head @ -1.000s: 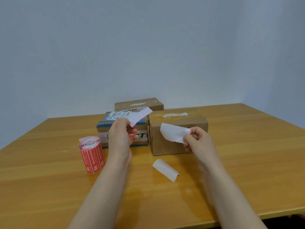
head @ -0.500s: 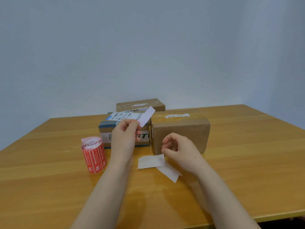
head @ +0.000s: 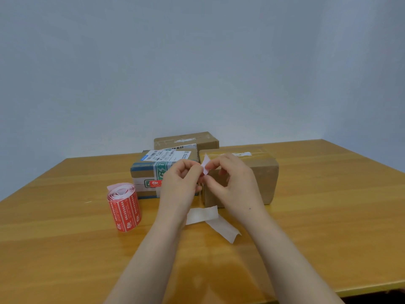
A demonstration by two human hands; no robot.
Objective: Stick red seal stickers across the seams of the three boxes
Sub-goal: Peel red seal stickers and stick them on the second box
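Note:
Three cardboard boxes stand at the table's middle back: a plain brown box on the right, a box with blue tape and a white label to its left, and a third box behind them. A red seal sticker sits on the front of the labelled box. My left hand and my right hand both pinch one small sticker piece, its pale side toward me, in front of the boxes. A roll of red seal stickers stands upright to the left.
Two white backing strips lie overlapping on the wooden table just below my hands. The table's front edge runs along the lower right. A plain wall rises behind the boxes.
My right hand dropped a white backing strip onto the table, then rose to meet the left hand. Both hands now pinch the sticker piece that the left hand held alone.

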